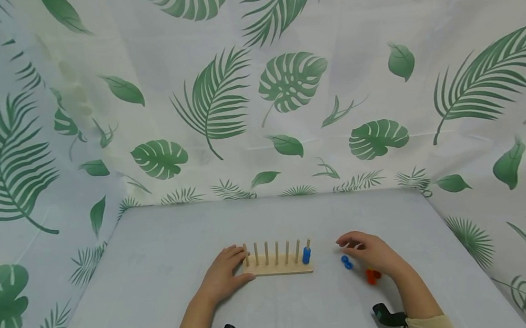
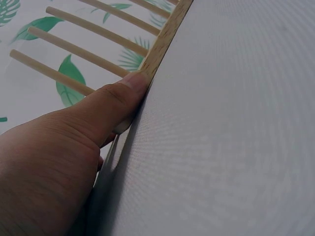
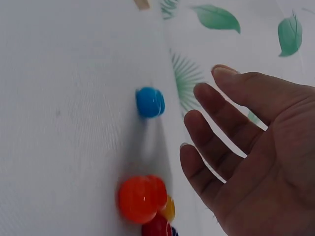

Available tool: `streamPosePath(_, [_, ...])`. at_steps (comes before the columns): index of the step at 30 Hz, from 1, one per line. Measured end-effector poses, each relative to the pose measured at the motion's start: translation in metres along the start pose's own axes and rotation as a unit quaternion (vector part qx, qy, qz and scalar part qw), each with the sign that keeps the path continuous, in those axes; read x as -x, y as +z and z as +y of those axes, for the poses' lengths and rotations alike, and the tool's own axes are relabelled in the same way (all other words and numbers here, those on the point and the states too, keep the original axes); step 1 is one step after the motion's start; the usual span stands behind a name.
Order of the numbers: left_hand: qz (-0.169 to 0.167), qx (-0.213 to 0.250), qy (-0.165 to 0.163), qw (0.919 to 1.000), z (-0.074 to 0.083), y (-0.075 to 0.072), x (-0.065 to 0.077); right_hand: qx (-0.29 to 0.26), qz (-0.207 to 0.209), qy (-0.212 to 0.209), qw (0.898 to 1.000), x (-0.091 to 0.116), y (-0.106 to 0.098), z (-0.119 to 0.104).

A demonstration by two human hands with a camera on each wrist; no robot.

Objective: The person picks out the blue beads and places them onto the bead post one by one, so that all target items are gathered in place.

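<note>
A wooden peg board (image 1: 278, 271) with a row of several upright pegs lies on the table. My left hand (image 1: 221, 276) grips its left end; in the left wrist view the thumb (image 2: 115, 98) presses on the front edge and the other fingers are mostly hidden. Blue beads (image 1: 306, 255) sit stacked on the rightmost peg, whose tip shows above them. To the right of the board, my right hand (image 1: 371, 251) hovers with loosely bent fingers and nothing in them. Just below its fingertips lie loose blue beads (image 1: 346, 262). Orange beads (image 1: 371, 277) lie under the wrist.
Beside the orange beads, the right wrist view shows a yellow bead (image 3: 170, 208) and a dark red bead (image 3: 156, 227), partly cut off. A white cloth covers the table (image 1: 202, 228). Leaf-print sheets (image 1: 299, 150) hang behind it and at both sides.
</note>
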State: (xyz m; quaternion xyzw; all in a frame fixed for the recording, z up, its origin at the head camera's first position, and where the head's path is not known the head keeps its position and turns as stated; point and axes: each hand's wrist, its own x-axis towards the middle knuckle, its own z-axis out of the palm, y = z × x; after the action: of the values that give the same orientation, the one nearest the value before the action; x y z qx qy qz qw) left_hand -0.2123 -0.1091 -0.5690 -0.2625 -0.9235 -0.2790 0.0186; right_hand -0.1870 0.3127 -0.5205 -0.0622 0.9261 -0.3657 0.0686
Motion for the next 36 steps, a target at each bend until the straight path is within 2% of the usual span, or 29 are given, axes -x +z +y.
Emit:
streamPosePath(8, [0.003,-0.004,0.003,1.0,-0.001,0.0,0.0,-0.011,-0.013,0.04,0.999,-0.001,0.0,0.012])
streamPosePath(13, [0.007,-0.007,0.005,0.9999,-0.002,0.002,0.0,-0.024,-0.027,0.051,0.998,-0.001,0.002,0.017])
streamPosePath(20, [0.005,-0.011,0.003,0.9999,-0.003,0.002,0.0,-0.015,-0.03,0.038,0.999,-0.004,0.007,0.025])
streamPosePath(31, [0.001,-0.001,-0.006,1.0,0.0,0.001,0.0,0.014,-0.018,0.051,0.998,-0.008,0.011,0.027])
streamPosePath(36, [0.001,0.001,-0.009,1.0,0.0,0.0,0.0,0.003,-0.023,0.057,0.998,-0.008,0.011,0.026])
